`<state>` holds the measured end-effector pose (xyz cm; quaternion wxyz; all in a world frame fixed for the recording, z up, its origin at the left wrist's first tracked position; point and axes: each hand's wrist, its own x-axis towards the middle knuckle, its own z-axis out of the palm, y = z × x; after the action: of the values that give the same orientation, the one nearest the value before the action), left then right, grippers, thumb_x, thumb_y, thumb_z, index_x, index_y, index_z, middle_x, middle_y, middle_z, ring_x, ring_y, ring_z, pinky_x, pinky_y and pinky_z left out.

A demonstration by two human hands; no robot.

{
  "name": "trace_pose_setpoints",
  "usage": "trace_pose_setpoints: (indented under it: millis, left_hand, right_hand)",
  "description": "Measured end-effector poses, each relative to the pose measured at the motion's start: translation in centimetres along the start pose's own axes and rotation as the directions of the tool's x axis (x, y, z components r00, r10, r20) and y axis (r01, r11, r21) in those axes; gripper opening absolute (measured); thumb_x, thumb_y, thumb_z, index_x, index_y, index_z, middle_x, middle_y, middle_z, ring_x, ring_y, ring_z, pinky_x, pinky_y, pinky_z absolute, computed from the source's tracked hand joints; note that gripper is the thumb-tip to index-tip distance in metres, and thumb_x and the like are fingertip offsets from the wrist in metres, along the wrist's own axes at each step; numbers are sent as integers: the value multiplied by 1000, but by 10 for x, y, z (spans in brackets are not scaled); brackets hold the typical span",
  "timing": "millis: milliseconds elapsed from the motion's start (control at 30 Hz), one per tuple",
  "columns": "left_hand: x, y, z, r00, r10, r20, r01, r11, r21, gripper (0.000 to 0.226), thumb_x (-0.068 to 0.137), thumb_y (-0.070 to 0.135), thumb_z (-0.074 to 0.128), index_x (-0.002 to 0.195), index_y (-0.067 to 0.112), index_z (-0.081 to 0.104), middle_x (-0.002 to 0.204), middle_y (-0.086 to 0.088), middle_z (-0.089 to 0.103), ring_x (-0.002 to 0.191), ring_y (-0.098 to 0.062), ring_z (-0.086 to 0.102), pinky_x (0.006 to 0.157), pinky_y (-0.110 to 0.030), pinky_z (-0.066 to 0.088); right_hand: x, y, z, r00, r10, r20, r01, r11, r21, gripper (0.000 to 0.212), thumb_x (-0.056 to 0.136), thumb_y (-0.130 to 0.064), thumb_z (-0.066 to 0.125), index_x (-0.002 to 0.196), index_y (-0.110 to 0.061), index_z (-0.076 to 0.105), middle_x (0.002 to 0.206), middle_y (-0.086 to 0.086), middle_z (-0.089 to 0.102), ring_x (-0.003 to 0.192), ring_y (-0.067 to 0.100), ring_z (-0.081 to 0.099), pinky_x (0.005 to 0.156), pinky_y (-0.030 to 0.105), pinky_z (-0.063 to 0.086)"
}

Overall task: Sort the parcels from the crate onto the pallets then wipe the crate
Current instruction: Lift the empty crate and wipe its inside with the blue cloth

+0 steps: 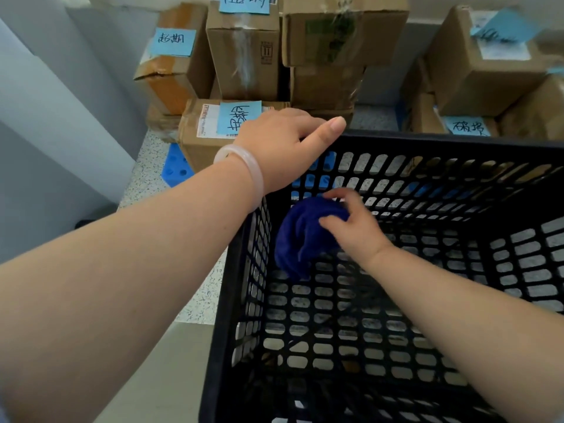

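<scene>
Head view, wiping stage. The black crate [457,138] stands on the floor in front of the person, its lattice walls and base showing no parcels in the visible part; the parcels [244,56] are stacked beyond it on blue pallets [178,166], several bearing blue labels [172,41]. The right hand [357,230] reaches down inside the crate, its fingers curled round a bunched blue cloth [300,233] and pressing it against the far left inner wall near the corner. The left hand [280,141], with a pale bangle [244,169] at the wrist, lies on the rim at that same corner, thumb straight along the edge; the other fingers are hidden behind the knuckles, so whether they hook over the rim cannot be told. The cloth is judged soft, light and easily crumpled, best held as a wad in the palm. The crate appears rigid yet light when empty, likely to slide under pressure, hence best steadied at the rim or corner.
</scene>
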<state>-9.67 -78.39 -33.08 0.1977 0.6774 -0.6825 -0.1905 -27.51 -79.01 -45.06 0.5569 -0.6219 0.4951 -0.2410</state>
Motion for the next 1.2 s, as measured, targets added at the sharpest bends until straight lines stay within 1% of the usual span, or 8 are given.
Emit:
trace_pose_setpoints:
  millis: [100,167,267,433,800,1000,1133,1200]
  left_hand:
    - [-1,0,-1,1000,-5,-1,5,1000,13,87,79,80,0,126,41,62,120,9,63,117,-17,52,99,-51,42]
    - [-2,0,-2,1000,-6,-3,6,1000,15,86,80,79,0,126,41,62,122,10,63,118,-17,52,99,-51,42]
    - [-2,-1,-1,1000,-11,-5,11,1000,22,84,81,79,0,127,44,60,125,12,61,121,-18,51,100,-51,41]
    - [-2,0,-1,1000,3,-9,-3,1000,26,81,82,79,1,130,46,58,128,12,60,123,-18,50,102,-51,40]
    - [0,-3,-1,1000,5,-10,-5,1000,20,80,82,76,5,128,41,60,121,14,60,116,-11,52,100,-46,42]
    - [-3,-1,-1,1000,-6,7,5,998,63,74,87,74,7,132,41,57,131,10,59,122,-13,50,102,-47,41]
    - [-4,-1,-2,1000,-9,-7,10,999,45,66,93,68,14,129,39,60,127,10,61,120,-12,51,102,-47,42]
    - [-4,-1,-2,1000,-6,-14,6,999,38,65,94,66,15,128,37,63,124,10,62,118,-12,52,101,-46,42]
  right_hand:
    - [-9,-2,-1,992,-127,-22,128,990,55,44,81,-10,57,113,-39,48,108,-10,60,95,6,61,84,22,51]
    - [-18,6,2,966,-100,239,143,975,-170,52,78,-15,59,119,-43,46,119,-9,59,102,7,60,94,27,50]
    - [-25,23,6,849,142,509,298,667,-683,66,87,-29,62,146,-38,35,149,-5,40,132,16,43,111,34,36]
    - [-13,40,29,833,2,553,522,329,-787,90,83,-70,55,154,-44,6,165,2,-10,150,30,-9,122,50,2]
    - [-7,78,59,813,-85,576,527,528,-666,49,86,-34,66,133,-25,52,127,6,42,108,30,49,96,44,43]
    - [-61,74,69,621,-3,784,616,620,-486,43,88,-32,66,127,-20,56,123,5,48,107,27,53,94,40,45]
    - [-75,72,65,267,73,961,852,448,-271,49,81,-23,73,127,-15,60,122,14,49,105,38,52,86,47,47]
    - [-70,74,60,203,66,977,908,361,-213,49,76,-24,77,122,-16,64,118,15,53,98,39,55,79,46,48]
